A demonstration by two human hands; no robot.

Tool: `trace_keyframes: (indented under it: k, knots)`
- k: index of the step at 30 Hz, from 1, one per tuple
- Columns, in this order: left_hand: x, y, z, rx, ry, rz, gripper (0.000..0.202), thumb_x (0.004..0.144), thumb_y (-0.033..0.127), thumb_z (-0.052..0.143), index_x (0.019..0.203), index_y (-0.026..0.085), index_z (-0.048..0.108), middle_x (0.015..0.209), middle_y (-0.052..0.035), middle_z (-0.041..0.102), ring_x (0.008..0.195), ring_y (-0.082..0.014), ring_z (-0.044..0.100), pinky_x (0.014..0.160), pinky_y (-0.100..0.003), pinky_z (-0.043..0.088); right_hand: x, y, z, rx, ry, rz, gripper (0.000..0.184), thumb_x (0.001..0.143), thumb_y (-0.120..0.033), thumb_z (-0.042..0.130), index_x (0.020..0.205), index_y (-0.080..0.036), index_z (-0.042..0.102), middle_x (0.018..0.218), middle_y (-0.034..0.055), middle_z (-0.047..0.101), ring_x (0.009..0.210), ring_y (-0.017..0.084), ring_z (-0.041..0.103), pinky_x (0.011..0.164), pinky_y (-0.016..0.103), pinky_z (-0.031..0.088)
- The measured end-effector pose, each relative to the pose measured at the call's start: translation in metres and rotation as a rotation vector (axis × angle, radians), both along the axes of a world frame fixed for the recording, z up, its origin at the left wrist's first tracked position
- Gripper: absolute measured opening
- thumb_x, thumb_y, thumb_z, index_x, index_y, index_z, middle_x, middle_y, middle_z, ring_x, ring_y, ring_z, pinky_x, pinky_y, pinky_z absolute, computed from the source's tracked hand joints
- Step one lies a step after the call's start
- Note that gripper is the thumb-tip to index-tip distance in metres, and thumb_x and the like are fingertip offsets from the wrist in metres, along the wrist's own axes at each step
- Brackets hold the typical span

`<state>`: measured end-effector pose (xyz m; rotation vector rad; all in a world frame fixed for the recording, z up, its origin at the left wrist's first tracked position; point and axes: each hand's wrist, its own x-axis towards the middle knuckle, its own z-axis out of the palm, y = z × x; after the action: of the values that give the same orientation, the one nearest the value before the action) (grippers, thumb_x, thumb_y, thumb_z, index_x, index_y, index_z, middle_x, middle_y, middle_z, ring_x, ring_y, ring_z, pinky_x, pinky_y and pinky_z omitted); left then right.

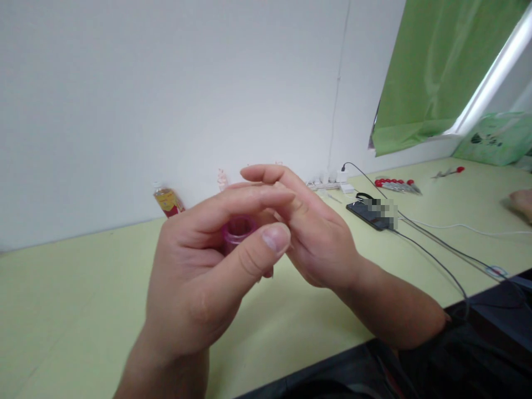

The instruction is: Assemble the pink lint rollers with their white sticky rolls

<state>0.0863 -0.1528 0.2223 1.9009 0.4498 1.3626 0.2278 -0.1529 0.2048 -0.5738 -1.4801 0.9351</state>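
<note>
The purple tube (233, 239), seemingly upright with its rim toward 12 o'clock, sits inside the nearer left hand's (199, 277) curled thumb and fingers, at 9 o'clock from the right hand (313, 233), whose partly hidden grip cannot be told.

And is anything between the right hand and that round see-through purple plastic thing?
Yes, from here the thumb of the left hand covers part of the purple thing, toward the right hand. What's behind it is hidden.
</note>
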Motion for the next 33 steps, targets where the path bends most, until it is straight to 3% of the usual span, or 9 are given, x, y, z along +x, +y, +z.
trace_keyframes:
  k: [3, 5, 9, 24, 33]
  knots:
    - [0.0011, -0.0013, 0.0013, 0.028, -0.03, 0.073, 0.018, 0.082, 0.023, 0.077, 0.099, 0.027, 0.075, 0.07, 0.0021, 0.067, 0.055, -0.0105, 0.055, 0.046, -0.023, 0.044, -0.0045, 0.0042, -0.0016, 0.046, 0.176, 0.015, 0.036, 0.099, -0.055, 0.046, 0.122, -0.028, 0.052, 0.118, 0.0036, 0.067, 0.11, 0.019, 0.066, 0.094, 0.038, 0.058]
    - [0.0011, -0.0024, 0.0038, 0.049, 0.055, 0.125, 0.005, 0.082, 0.024, 0.077, 0.086, 0.023, 0.074, 0.067, 0.0016, 0.065, 0.053, -0.01, 0.054, 0.046, -0.023, 0.043, -0.0066, 0.0052, -0.0018, 0.051, 0.207, 0.025, 0.038, 0.097, -0.058, 0.049, 0.12, -0.028, 0.053, 0.123, 0.0045, 0.066, 0.118, 0.021, 0.063, 0.1, 0.041, 0.056]
    - [0.0009, -0.0031, 0.0076, 0.095, 0.216, 0.153, 0.01, 0.082, 0.026, 0.076, 0.075, 0.02, 0.072, 0.056, 0.0027, 0.06, 0.047, -0.0091, 0.049, 0.043, -0.023, 0.038, -0.0079, 0.0028, -0.0004, 0.048, 0.203, 0.035, 0.037, 0.097, -0.057, 0.049, 0.119, -0.028, 0.054, 0.124, 0.0043, 0.065, 0.12, 0.021, 0.061, 0.102, 0.042, 0.054]
    - [0.0021, -0.0044, 0.0057, 0.208, 0.228, 0.28, 0.003, 0.08, 0.019, 0.076, 0.08, 0.023, 0.076, 0.059, 0.0042, 0.065, 0.049, -0.0089, 0.051, 0.047, -0.021, 0.043, -0.0049, 0.0032, 0.0002, 0.155, 0.101, -0.196, 0.036, 0.1, -0.056, 0.044, 0.124, -0.029, 0.051, 0.13, 0.005, 0.062, 0.125, 0.02, 0.058, 0.106, 0.041, 0.05]
    - [-0.0001, -0.0023, 0.0039, 0.216, 0.226, 0.279, 0.001, 0.08, 0.023, 0.077, 0.082, 0.023, 0.077, 0.06, 0.0035, 0.065, 0.05, -0.0096, 0.051, 0.047, -0.023, 0.042, -0.0049, 0.0024, 0.0005, 0.174, 0.079, -0.215, 0.036, 0.101, -0.056, 0.042, 0.124, -0.029, 0.049, 0.131, 0.0047, 0.062, 0.126, 0.019, 0.058, 0.106, 0.039, 0.05]
